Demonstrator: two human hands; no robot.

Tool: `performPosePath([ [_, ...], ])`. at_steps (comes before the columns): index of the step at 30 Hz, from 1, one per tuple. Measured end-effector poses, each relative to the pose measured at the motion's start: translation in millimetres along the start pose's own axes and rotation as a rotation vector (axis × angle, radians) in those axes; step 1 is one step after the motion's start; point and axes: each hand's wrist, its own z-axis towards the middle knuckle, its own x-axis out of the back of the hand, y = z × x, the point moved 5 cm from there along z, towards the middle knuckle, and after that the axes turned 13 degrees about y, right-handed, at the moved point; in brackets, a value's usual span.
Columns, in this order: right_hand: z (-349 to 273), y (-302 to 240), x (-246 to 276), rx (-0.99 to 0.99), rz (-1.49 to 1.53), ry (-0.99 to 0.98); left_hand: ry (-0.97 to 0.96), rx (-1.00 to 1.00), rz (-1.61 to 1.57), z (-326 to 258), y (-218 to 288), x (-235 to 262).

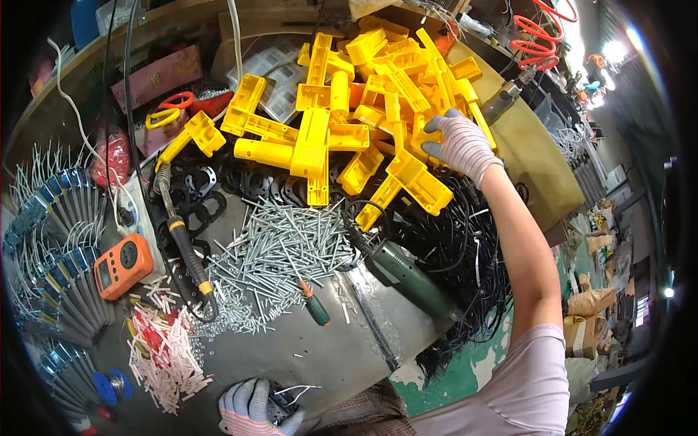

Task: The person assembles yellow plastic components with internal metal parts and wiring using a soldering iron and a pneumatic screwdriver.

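Note:
My right hand point(465, 145), in a striped grey glove, reaches to the right side of a heap of yellow plastic housings point(313, 142). Its fingers are apart among the pieces, and I see none gripped. Near the table's front edge my left hand point(249, 408), gloved alike, is closed around a dark part point(282, 408) with thin white wires sticking out. The glove covers much of this part. In front of the heap lies a spread of long silver screws point(280, 251). A small screwdriver with a green handle point(315, 309) rests at its near edge.
A green power tool point(411, 280) lies beside black cables point(472, 254). Left of the screws are a soldering iron point(190, 254), an orange meter point(123, 265) and pale sleeve pieces point(163, 363). Wired metal parts point(69, 291) line the left edge. A red coiled hose point(542, 43) hangs far right.

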Motion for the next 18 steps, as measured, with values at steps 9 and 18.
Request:
performPosePath([
  [9,22,26,0,-0.083,0.569,0.270,-0.010,0.000,0.007,6,3,3],
  [18,40,25,13,-0.368,1.309,0.010,-0.011,-0.033,0.042,2,3,0],
])
